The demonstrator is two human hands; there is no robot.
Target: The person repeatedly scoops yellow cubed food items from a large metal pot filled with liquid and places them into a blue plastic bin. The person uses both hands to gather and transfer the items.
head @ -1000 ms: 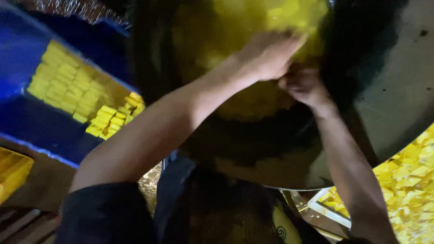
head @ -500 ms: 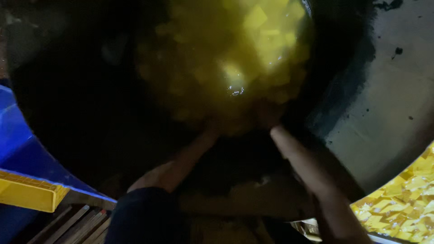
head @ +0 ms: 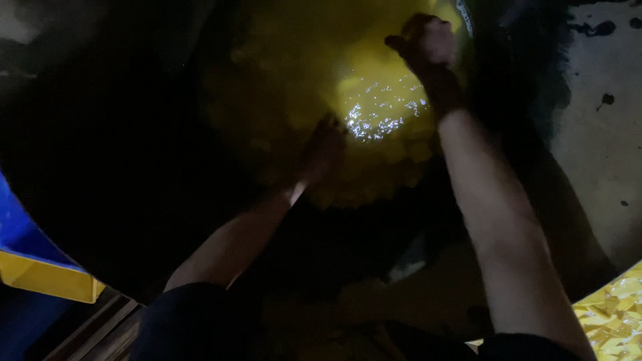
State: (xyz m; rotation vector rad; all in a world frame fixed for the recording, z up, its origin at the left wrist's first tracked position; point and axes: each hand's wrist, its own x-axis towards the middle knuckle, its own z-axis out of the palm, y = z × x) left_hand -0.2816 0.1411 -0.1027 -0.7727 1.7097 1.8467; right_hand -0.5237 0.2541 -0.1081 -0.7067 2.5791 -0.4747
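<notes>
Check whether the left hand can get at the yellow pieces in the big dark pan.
Probably yes: the left hand already lies among the yellow pieces in the pan, nothing covering them.

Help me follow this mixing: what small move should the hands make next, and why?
Probably bring the right hand down from the far rim into the yellow pieces beside the left hand. The right fist is raised, the left sits low in the mass near the glistening liquid.
</notes>
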